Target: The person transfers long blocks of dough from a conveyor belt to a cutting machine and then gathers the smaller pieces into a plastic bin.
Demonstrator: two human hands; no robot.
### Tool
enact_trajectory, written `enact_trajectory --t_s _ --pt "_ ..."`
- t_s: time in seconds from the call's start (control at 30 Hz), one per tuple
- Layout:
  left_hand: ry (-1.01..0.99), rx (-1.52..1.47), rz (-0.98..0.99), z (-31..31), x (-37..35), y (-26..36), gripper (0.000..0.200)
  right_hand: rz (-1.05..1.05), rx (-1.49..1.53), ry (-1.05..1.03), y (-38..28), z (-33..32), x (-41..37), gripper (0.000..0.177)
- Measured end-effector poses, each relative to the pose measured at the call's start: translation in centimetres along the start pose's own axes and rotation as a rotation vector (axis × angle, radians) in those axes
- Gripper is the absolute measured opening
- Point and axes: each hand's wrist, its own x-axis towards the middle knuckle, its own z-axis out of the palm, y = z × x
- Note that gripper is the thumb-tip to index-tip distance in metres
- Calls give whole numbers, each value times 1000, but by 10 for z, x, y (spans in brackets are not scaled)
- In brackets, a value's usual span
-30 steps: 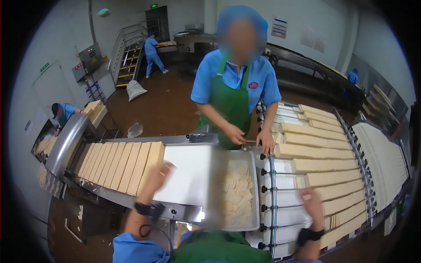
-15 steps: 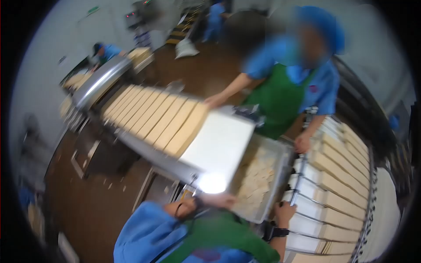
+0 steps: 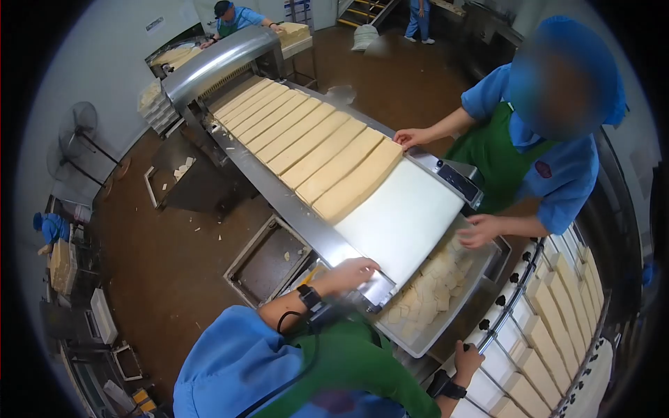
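My left hand (image 3: 352, 274) rests on the metal side edge near the conveyor's front corner, with nothing visible in it. Near the lower right, my right hand (image 3: 468, 360) is closed around the metal rail of a rack (image 3: 493, 326). Long pale dough strips (image 3: 359, 164) lie side by side on the conveyor, behind a bare stretch of white belt (image 3: 394, 216). Below the belt's end, a white bin (image 3: 416, 343) holds many flat dough pieces (image 3: 426, 296). More long strips (image 3: 550, 341) lie in the rack's rows.
Across the conveyor stands a co-worker (image 3: 488, 153), one hand by the last strip, the other over the bin. An empty metal-framed tray (image 3: 268, 258) is at the conveyor's near side. A fan (image 3: 83, 143) stands left; other people are farther back.
The view has shifted and sharpened. My left hand has moved from beside the bin to the conveyor's edge. The co-worker's lower hand has moved from the rack side to above the bin.
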Motion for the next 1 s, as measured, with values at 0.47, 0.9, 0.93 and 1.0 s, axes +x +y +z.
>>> enact_trajectory --t_s 0.47,0.9,0.93,1.0 --pt "883 243 -113 -143 33 -105 41 -502 652 26 -172 -22 -21 13" --pt "490 329 -250 -189 69 -73 67 -1032 453 136 -498 34 72 44" --pt "469 323 -238 -191 69 -74 67 -970 397 181 -516 47 88 54" --pt "420 340 -239 -195 70 -77 70 -818 295 188 -551 60 118 64"
